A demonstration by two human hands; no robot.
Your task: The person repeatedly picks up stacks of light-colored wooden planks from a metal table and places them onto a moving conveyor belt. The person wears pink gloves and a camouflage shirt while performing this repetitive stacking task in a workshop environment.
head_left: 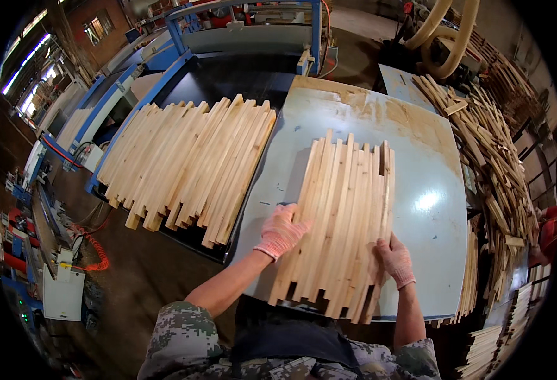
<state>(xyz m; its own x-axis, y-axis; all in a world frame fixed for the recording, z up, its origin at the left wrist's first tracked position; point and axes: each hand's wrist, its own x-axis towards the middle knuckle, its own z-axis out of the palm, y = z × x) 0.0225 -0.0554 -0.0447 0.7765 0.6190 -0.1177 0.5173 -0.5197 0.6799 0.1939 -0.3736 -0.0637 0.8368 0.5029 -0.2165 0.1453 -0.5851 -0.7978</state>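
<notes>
A batch of pale wooden strips (335,221) lies side by side on a light grey-blue tabletop (421,237), with uneven ends and one strip tipped up at its right side. My left hand (281,231), in a pinkish knit glove, grips the batch's left edge, thumb reaching over the top. On the opposite edge my right hand (395,258), gloved alike, holds the outermost strip; some of its fingers are hidden. The batch is squeezed between both hands, its near ends close to the table's front edge.
Left of the table, a wider row of strips (187,164) rests on a black conveyor belt (240,71) beneath a blue machine frame (176,35). Loose scrap strips (490,171) are heaped at the right, below thick beige hoses (462,44). A coiled red air hose (95,253) hangs at the lower left.
</notes>
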